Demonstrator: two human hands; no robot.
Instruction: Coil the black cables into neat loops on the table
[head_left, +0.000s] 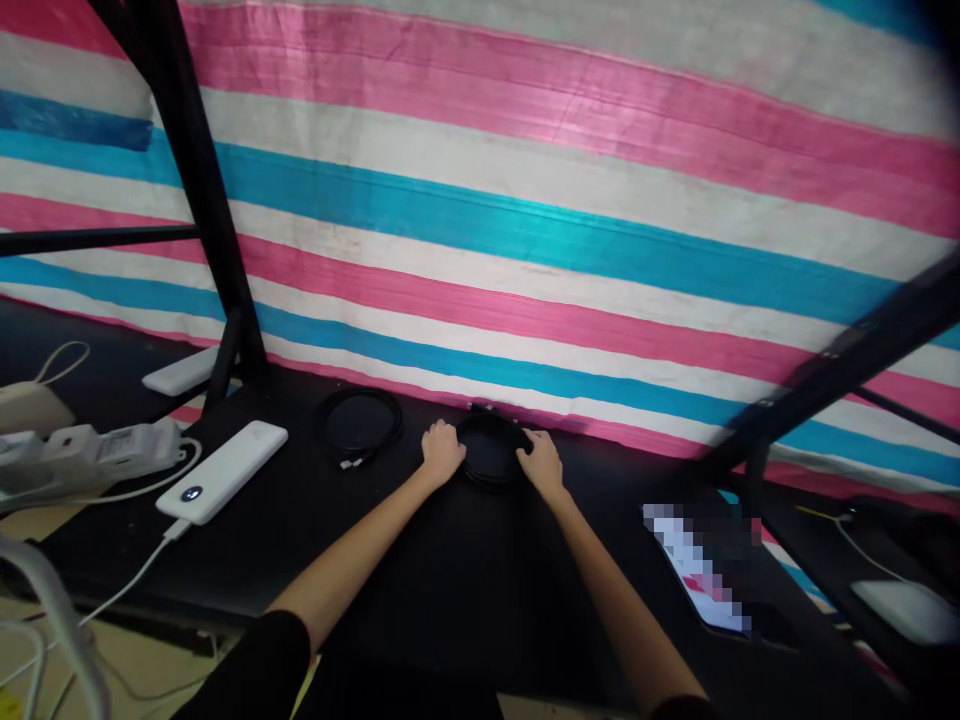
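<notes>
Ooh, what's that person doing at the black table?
They have both hands on a loop of black cable lying on the black table. The left hand holds its left side and the right hand holds its right side. Another coiled cable lies to the left, with no hand on it. Farther left is a white power bank with a white lead plugged in, and a phone with a bright screen lies on the right.

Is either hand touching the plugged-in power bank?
No: the left hand and right hand are both on the coiled cable between them, while the power bank lies apart, to the left.
</notes>
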